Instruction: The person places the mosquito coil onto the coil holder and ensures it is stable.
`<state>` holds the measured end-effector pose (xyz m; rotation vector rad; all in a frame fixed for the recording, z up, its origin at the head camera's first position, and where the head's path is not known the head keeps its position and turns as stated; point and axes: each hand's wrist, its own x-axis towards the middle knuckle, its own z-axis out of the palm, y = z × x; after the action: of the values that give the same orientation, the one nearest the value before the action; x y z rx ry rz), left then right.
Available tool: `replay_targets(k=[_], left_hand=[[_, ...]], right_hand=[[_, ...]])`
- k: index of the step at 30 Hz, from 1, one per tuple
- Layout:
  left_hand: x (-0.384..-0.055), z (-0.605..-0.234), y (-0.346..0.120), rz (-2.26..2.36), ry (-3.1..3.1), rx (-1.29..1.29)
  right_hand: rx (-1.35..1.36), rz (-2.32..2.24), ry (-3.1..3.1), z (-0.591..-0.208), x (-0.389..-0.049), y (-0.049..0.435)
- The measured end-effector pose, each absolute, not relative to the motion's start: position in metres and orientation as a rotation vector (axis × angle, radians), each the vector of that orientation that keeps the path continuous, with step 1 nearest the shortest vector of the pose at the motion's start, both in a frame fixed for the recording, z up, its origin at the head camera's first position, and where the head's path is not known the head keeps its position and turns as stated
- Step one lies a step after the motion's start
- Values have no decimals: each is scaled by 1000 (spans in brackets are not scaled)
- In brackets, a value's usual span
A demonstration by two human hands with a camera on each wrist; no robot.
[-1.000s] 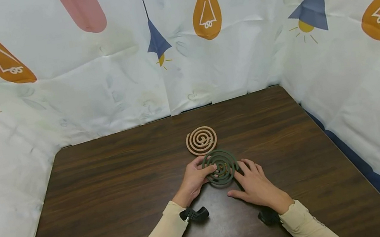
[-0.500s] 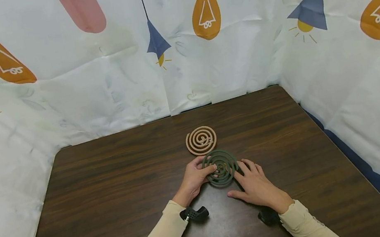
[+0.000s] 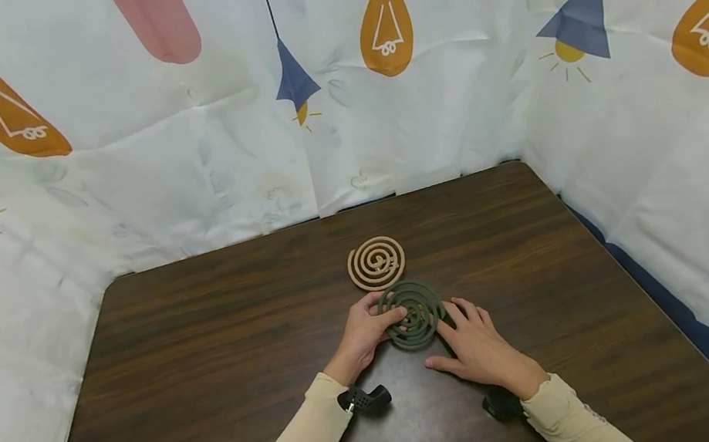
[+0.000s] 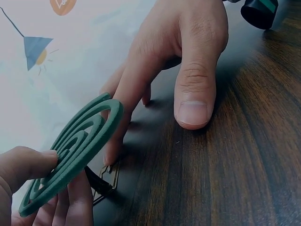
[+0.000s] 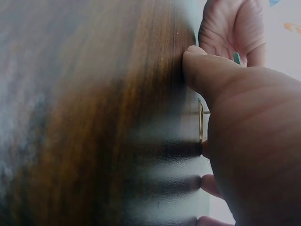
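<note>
My left hand (image 3: 361, 335) pinches a green mosquito coil (image 4: 87, 157), thumb on its upper face and fingers underneath. The coil is tilted above the table in the left wrist view. Under it, a small gold wire stand (image 4: 116, 174) lies on the tabletop, partly hidden by the coil from the head. My right hand (image 3: 485, 351) rests beside the coil with its fingers spread and reaching down to the table. Its index fingertip is right at the wire stand, which also shows edge-on in the right wrist view.
A light brown mosquito coil (image 3: 376, 263) lies flat on the dark wooden table (image 3: 224, 368), just beyond the green one. White curtains (image 3: 232, 163) printed with lamps and bulbs hang behind the table and at both sides.
</note>
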<state>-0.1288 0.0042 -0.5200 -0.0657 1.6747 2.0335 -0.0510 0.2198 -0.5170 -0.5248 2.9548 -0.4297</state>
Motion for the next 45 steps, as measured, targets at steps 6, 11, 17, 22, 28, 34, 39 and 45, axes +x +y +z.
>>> replay_targets(k=[6, 11, 17, 22, 28, 34, 39, 45], left_hand=[[-129, -518, 6, 2033, 1671, -84], [-130, -519, 8, 2041, 1676, -95], [-131, -519, 7, 2016, 1706, -109], [-131, -519, 7, 1997, 1727, -99], [-131, -517, 8, 1960, 1787, -75], [-130, -516, 7, 1931, 1822, -59], [-129, -515, 6, 1909, 1837, -66], [-129, -515, 6, 1898, 1834, -65]], right_hand=[[-530, -433, 2945, -516, -50, 220], [-537, -429, 2952, -517, -49, 220], [-531, -422, 2956, -517, -49, 219], [-514, -429, 2948, -516, -49, 218], [-511, -434, 2947, -516, -49, 217], [-509, -430, 2950, -517, -49, 218], [-507, -424, 2948, -517, -49, 218], [-504, -434, 2949, -517, -48, 218]])
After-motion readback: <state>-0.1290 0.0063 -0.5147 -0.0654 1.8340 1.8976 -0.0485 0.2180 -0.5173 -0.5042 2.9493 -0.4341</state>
